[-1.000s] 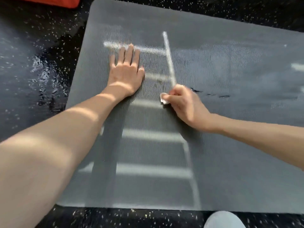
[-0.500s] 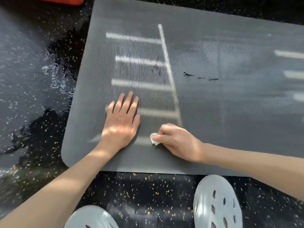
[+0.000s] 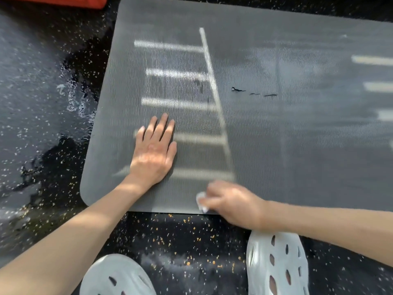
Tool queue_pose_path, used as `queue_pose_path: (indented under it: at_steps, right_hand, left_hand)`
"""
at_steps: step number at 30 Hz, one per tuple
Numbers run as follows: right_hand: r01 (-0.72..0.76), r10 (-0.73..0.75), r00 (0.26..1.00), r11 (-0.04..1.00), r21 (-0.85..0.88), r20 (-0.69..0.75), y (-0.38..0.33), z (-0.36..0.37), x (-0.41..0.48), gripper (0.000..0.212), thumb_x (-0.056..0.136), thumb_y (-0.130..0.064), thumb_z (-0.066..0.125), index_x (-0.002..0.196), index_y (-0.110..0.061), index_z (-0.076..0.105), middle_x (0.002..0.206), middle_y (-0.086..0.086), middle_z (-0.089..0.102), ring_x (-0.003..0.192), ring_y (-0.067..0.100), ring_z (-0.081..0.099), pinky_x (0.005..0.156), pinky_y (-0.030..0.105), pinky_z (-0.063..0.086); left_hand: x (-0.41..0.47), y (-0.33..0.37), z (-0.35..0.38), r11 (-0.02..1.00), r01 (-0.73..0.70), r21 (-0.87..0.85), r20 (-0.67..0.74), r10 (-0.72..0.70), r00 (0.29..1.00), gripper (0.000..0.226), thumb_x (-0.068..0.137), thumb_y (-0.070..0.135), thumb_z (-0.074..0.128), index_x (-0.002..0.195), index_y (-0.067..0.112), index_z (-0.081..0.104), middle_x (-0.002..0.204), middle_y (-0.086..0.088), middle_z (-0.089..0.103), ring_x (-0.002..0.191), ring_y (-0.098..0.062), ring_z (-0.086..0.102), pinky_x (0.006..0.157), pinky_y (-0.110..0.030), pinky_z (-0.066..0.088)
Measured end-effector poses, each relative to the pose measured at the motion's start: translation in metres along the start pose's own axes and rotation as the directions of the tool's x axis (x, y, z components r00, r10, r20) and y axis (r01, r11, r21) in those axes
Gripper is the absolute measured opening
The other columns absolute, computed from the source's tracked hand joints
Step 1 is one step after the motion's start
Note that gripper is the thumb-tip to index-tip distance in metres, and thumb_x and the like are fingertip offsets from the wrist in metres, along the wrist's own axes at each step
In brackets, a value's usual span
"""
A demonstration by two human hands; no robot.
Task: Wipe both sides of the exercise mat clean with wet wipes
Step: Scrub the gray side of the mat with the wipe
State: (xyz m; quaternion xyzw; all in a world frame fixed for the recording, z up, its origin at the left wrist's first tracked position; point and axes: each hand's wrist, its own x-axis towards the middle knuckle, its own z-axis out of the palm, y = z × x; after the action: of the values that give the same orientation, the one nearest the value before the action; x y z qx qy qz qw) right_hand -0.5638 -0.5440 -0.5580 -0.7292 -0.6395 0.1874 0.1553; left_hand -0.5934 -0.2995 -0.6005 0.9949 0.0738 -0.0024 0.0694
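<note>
Mat [image 3: 297, 145]: dark grey, fine wavy ribbing, pale ladder-like stripes, few small black marks [image 3: 238, 89].
Floor [image 3: 180, 235]: black, white and orange speckles, glossy patches.
Wipe [image 3: 201, 200]: white.
Shoes [image 3: 276, 262]: pale grey, dark oval holes.
Object [image 3: 63, 2], top-left: red-orange.

No readable text, labels, brands or numbers on any surface in view

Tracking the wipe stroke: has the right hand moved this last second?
Yes: the right hand, pinching the wet wipe, slid from the black scuffs toward the near edge of the mat.
</note>
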Motion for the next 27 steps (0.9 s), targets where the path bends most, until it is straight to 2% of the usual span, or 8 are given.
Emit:
queue_pose_path:
  at_steps: [2, 4, 6, 10, 15, 19, 24, 27]
  right_hand:
    - [0.124, -0.121, 0.986, 0.992, -0.020, 0.116, -0.006, 0.000, -0.010, 0.022, 0.090, -0.004, 0.049, 0.093, -0.020, 0.064, 0.089, -0.008, 0.046, 0.076, 0.007, 0.030, 0.069, 0.017, 0.036]
    - [0.006, -0.004, 1.000, 0.998, 0.068, -0.029, 0.016, -0.008, -0.005, 0.013, 0.091, -0.009, 0.057, 0.095, -0.016, 0.067, 0.085, -0.003, 0.051, 0.077, 0.008, 0.041, 0.066, 0.012, 0.037]
    - [-0.085, 0.096, 0.989, 0.992, 0.097, -0.112, 0.021, -0.015, -0.002, 0.011, 0.093, -0.009, 0.058, 0.096, -0.012, 0.068, 0.083, 0.002, 0.052, 0.075, 0.012, 0.047, 0.063, 0.019, 0.043]
    - [0.121, -0.137, 0.981, 0.986, 0.119, 0.139, 0.001, -0.010, -0.023, 0.025, 0.097, -0.006, 0.040, 0.096, -0.012, 0.064, 0.082, -0.002, 0.047, 0.072, 0.008, 0.036, 0.060, 0.021, 0.041]
    - [-0.121, 0.137, 0.979, 0.986, 0.115, -0.149, 0.038, -0.024, -0.002, 0.025, 0.099, -0.012, 0.048, 0.096, -0.006, 0.071, 0.081, 0.007, 0.056, 0.068, 0.020, 0.054, 0.057, 0.031, 0.050]
    - [0.091, -0.117, 0.984, 0.979, 0.184, 0.137, 0.015, -0.023, -0.020, 0.016, 0.094, -0.005, 0.052, 0.092, -0.009, 0.067, 0.078, 0.002, 0.052, 0.067, 0.013, 0.047, 0.052, 0.031, 0.047]
    - [-0.209, 0.228, 0.953, 0.971, 0.112, -0.201, 0.060, -0.038, 0.013, 0.028, 0.096, -0.022, 0.047, 0.095, -0.011, 0.073, 0.079, 0.008, 0.054, 0.066, 0.022, 0.051, 0.054, 0.031, 0.045]
    - [-0.028, 0.029, 1.000, 0.991, 0.134, -0.012, 0.041, -0.029, -0.002, 0.028, 0.097, -0.013, 0.043, 0.098, -0.005, 0.070, 0.082, 0.011, 0.054, 0.067, 0.023, 0.048, 0.051, 0.035, 0.046]
  left_hand:
    - [0.000, -0.001, -0.001, 1.000, 0.000, -0.001, -0.004, 0.000, 1.000, 0.058, 0.099, 0.034, 0.030, 0.149, 0.007, 0.039, 0.157, -0.014, 0.034, 0.143, -0.036, 0.033, 0.112, -0.052, 0.027]
    - [0.000, -0.001, -0.001, 1.000, -0.004, 0.006, -0.013, 0.004, 1.000, 0.057, 0.099, 0.034, 0.030, 0.149, 0.007, 0.039, 0.157, -0.014, 0.034, 0.143, -0.035, 0.033, 0.112, -0.052, 0.028]
    - [0.000, -0.001, -0.002, 1.000, -0.002, 0.001, -0.010, 0.002, 1.000, 0.058, 0.099, 0.035, 0.030, 0.149, 0.008, 0.038, 0.157, -0.014, 0.034, 0.143, -0.035, 0.032, 0.112, -0.052, 0.027]
    - [0.000, 0.000, -0.001, 1.000, 0.001, -0.012, -0.015, -0.001, 1.000, 0.058, 0.099, 0.035, 0.030, 0.149, 0.008, 0.038, 0.157, -0.013, 0.033, 0.143, -0.034, 0.031, 0.112, -0.052, 0.026]
    - [0.000, 0.000, -0.001, 1.000, 0.006, -0.006, -0.032, -0.006, 0.999, 0.057, 0.099, 0.035, 0.030, 0.148, 0.008, 0.040, 0.157, -0.013, 0.035, 0.142, -0.035, 0.033, 0.111, -0.051, 0.026]
    - [0.001, -0.001, -0.001, 1.000, 0.011, -0.020, -0.042, -0.012, 0.999, 0.057, 0.099, 0.036, 0.030, 0.148, 0.009, 0.041, 0.156, -0.012, 0.036, 0.142, -0.034, 0.033, 0.111, -0.051, 0.026]
    - [0.002, 0.001, -0.001, 0.998, 0.019, -0.061, -0.084, -0.024, 0.996, 0.055, 0.097, 0.034, 0.034, 0.145, 0.007, 0.044, 0.153, -0.014, 0.039, 0.140, -0.035, 0.036, 0.110, -0.052, 0.026]
    - [0.005, 0.004, -0.003, 0.996, 0.026, -0.088, -0.129, -0.037, 0.991, 0.052, 0.096, 0.032, 0.037, 0.140, 0.005, 0.048, 0.148, -0.018, 0.044, 0.135, -0.038, 0.040, 0.108, -0.050, 0.028]
